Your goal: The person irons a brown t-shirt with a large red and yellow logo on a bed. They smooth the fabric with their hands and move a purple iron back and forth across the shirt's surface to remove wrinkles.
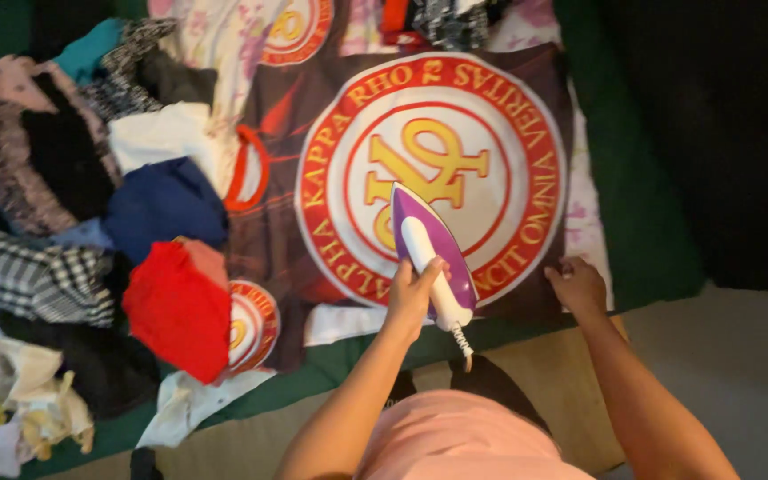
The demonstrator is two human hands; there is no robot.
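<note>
A dark maroon cloth [277,178] with a large round white, red and gold emblem lies spread flat on a green surface. A purple and white iron [428,240] rests on the emblem, tip pointing away from me. My left hand [412,289] is wrapped around its white handle. The iron's coiled cord [462,342] hangs off its near end toward me. My right hand [577,284] presses down on the cloth's near right edge, fingers curled.
A heap of mixed clothes covers the left side, with a red garment [180,307], a blue one [164,204], a checked one [33,271] and a white one [164,133]. The green cover [642,178] runs along the right. Pale floor [748,356] lies beyond it.
</note>
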